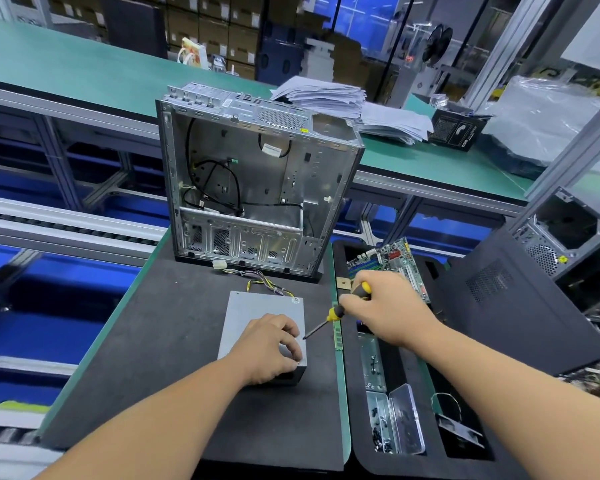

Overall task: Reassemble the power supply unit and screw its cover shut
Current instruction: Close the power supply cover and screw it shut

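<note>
While the grey metal box of the power supply unit [262, 323] lies flat on the dark foam surface [160, 341] at lower centre of the frame, the left hand [271, 346] rests on its near right corner with its fingers [291, 344] curled, apparently pinching a small screw at that corner, though the screw is too small to make out surely. The right hand [385, 306], right of centre, grips the yellow-and-black handle of a screwdriver [336, 311], whose dark shaft slants down and left so that its tip meets the unit's right edge just beside the left hand. A bundle of yellow and black wires [267, 284] runs from the unit's far edge towards an open, empty silver computer case [253, 181] standing upright at the centre of the frame. To the right, a black tray [409, 375] holds a green circuit board [392, 261] near its top and a clear plastic box of small screws [395, 424] at lower right. A stack of white papers [329, 95] lies on the green bench behind the case.
</note>
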